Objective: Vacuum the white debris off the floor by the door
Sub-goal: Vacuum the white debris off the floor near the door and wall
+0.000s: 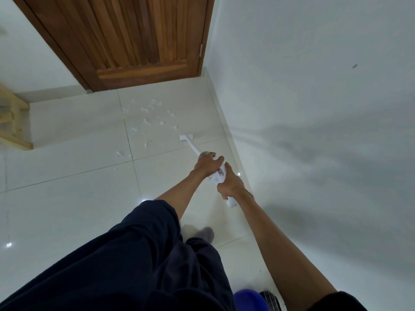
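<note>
I hold a white stick vacuum (217,176) with both hands. My left hand (207,163) grips the upper body of the vacuum, and my right hand (231,185) grips its handle just behind. The thin white tube runs forward to a flat white floor head (186,137) resting on the pale tiles. White debris (152,115) lies scattered in small bits on the floor in front of the brown wooden door (134,37), to the left of and beyond the floor head. A few more bits (120,154) lie nearer to me on the left.
A white wall (314,108) runs along the right, meeting the door frame in the corner. A light wooden piece of furniture (13,126) stands at the left. My dark-trousered legs (134,254) fill the bottom. A blue object (249,300) sits at the lower edge.
</note>
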Available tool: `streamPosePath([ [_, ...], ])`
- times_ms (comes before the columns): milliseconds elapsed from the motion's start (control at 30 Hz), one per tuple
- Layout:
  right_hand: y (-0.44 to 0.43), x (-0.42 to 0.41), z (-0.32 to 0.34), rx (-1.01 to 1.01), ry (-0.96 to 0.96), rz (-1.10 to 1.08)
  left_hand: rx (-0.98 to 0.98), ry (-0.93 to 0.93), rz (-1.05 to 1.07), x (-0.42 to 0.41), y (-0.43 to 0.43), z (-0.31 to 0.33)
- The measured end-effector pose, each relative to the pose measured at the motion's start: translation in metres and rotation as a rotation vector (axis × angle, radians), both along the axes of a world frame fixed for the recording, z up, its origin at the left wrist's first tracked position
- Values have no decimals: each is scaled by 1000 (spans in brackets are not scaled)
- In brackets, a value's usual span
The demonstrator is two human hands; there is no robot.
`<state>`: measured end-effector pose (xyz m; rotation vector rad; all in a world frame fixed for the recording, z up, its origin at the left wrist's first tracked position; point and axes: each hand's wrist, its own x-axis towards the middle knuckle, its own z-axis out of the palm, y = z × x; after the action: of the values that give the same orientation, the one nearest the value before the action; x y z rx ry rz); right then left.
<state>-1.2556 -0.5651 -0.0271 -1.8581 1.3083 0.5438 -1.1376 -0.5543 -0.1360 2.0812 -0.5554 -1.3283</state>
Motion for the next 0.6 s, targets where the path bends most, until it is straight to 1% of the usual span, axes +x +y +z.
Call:
streamPosePath([
  [167, -1, -26, 5, 30, 17, -2, -8, 10, 37, -25, 2, -1],
  [333, -8, -58, 10, 32, 25, 1, -2, 12, 28, -60, -3, 5],
  [433, -13, -77, 9, 48, 16, 5, 2, 19, 68, -79, -8, 5],
  [600, -27, -110, 18, 45, 33, 14, 2, 25, 38, -108, -18, 11],
])
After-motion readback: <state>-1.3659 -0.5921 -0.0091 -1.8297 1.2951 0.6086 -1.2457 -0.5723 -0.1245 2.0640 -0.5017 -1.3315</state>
